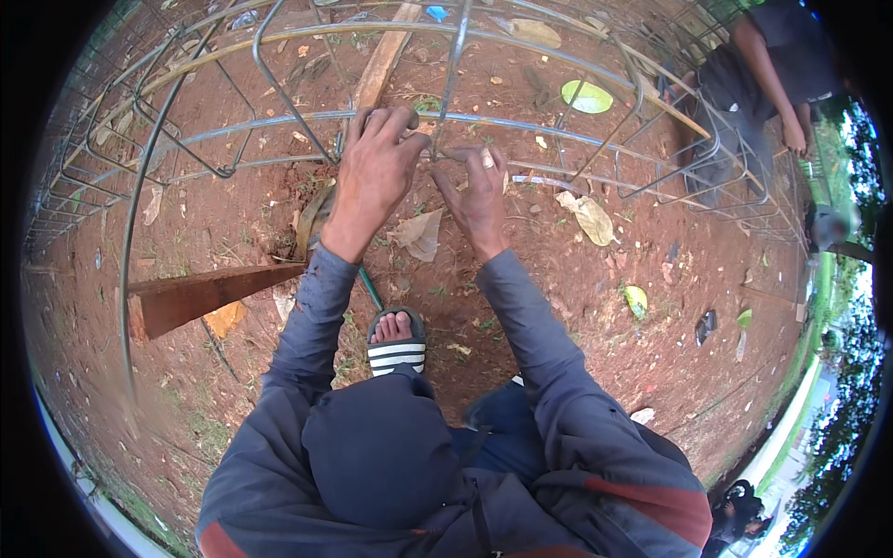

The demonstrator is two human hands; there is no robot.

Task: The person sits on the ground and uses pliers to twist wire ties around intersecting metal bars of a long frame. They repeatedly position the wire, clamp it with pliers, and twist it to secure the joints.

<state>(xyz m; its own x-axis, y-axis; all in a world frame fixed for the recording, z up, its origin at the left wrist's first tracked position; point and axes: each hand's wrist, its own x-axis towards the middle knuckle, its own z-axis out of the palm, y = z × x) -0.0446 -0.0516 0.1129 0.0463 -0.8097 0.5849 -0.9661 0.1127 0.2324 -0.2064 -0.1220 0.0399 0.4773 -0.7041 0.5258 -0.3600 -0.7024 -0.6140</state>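
Observation:
A cage of steel bars (521, 123) with bent stirrups spans the ground in front of me. My left hand (372, 181) closes over the long near bar, its fingertips curled beside a crossing stirrup (450, 74). On the other side of that stirrup is my right hand (478, 200), fingers bent in toward the same joint, with a ring on one finger. Both hands' fingertips nearly meet at the crossing. Whatever lies between the right fingertips is too small to make out.
A wooden beam (214, 296) juts in at the left; a plank (383, 60) lies beneath the cage. My sandalled foot (397, 346) stands on red soil near a thin green rod (371, 290). Another person (744, 93) in dark clothes is at the cage's right. Dry leaves (590, 218) are scattered around.

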